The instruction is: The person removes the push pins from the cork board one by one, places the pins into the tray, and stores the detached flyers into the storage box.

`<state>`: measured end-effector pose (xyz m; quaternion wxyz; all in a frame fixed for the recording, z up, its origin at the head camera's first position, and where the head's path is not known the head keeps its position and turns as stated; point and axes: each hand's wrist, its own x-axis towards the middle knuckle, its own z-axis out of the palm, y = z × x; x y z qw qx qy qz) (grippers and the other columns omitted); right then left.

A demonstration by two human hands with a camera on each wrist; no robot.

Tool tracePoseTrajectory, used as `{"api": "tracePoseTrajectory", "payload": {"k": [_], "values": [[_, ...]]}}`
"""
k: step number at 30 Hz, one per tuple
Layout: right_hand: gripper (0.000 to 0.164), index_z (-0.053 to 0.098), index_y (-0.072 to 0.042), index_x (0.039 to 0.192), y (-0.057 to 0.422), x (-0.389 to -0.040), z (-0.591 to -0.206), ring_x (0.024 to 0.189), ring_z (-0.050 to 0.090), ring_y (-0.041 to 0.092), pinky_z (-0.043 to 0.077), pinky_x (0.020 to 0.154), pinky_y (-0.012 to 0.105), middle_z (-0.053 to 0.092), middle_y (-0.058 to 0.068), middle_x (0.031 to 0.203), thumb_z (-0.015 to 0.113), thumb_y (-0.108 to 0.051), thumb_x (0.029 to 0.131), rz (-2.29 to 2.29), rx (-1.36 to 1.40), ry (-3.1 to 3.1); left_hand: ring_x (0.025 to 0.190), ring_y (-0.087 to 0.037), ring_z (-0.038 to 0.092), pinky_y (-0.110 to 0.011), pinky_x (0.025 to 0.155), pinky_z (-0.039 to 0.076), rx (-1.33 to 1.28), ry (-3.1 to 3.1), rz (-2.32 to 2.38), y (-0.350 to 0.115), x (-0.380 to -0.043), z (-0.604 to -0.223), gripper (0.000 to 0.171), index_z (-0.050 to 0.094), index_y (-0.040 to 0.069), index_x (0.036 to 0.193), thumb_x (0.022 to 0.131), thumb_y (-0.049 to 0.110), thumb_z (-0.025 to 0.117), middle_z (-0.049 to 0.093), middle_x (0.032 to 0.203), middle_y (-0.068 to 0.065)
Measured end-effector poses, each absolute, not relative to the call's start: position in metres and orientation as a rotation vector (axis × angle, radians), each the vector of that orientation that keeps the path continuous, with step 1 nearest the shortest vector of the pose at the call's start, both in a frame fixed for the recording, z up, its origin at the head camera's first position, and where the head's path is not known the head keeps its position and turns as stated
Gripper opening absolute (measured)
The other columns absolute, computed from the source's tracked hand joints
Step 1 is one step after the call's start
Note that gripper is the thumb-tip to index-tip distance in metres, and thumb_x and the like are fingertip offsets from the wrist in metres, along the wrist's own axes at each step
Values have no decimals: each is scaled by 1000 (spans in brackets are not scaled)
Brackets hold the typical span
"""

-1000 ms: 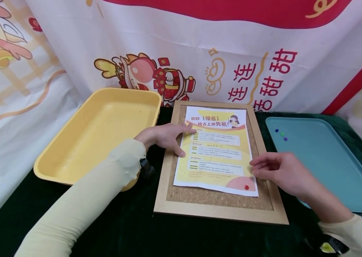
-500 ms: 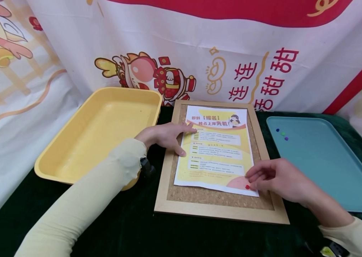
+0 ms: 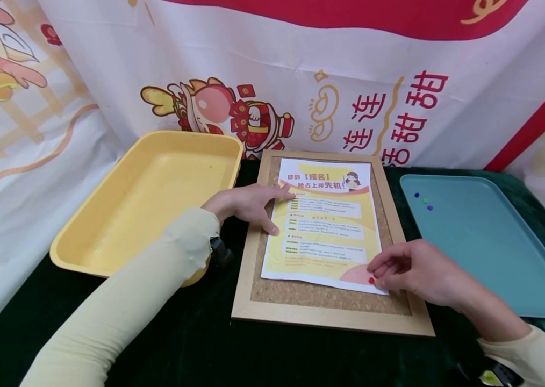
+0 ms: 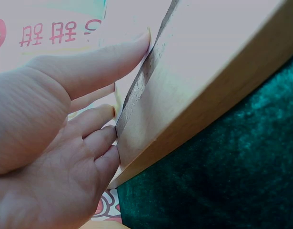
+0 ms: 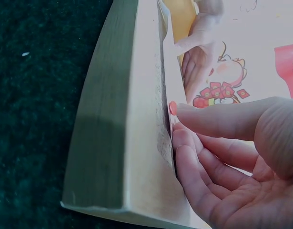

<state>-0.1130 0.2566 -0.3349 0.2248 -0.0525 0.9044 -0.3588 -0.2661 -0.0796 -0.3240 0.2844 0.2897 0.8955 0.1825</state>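
Note:
A yellow printed poster [image 3: 323,239] lies on a wood-framed cork board [image 3: 316,321]. My left hand [image 3: 253,208] rests on the poster's left edge, fingers and thumb spread. A red thumbtack [image 3: 371,280] sits in the poster's lower right corner. My right hand [image 3: 422,273] is at that corner; in the right wrist view its straight thumb [image 5: 217,118] touches the thumbtack's side. Loosely bent, the other fingers [image 5: 196,176] rest by the board's edge below it, with no pinch visible. In the left wrist view the left fingertips lie against the poster beside the frame.
On the left stands a yellow tub [image 3: 156,193]. A blue-green tray [image 3: 490,242] on the right bears a few small blue, green and purple tacks [image 3: 424,201]. Dark green cloth [image 3: 234,349] covers the table, and a printed curtain [image 3: 234,54] hangs behind.
My right hand has come down and left from the poster's right edge to the red thumbtack, and holds there over the last half second. The left hand stays in place.

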Motion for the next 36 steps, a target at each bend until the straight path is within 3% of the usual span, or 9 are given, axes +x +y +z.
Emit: {"api": "tracePoseTrajectory", "payload": {"k": [9,36], "values": [[20,81,-11,113,253,-113,-333,86,60,22,52,69,25,74,2,93,82,-14,93,-960,-117,2514,153,-25,33,-48,132,21,776,2394,503,-80,-266,-322,91,32,25,169,93,28,84,15,180,0],[15,83,-14,106,248,-110,-336,84,59,21,50,66,25,73,1,89,84,-15,92,-924,-119,2557,158,-24,27,-48,132,22,781,2381,519,-80,-266,-324,92,32,24,169,93,26,84,13,181,0]]}}
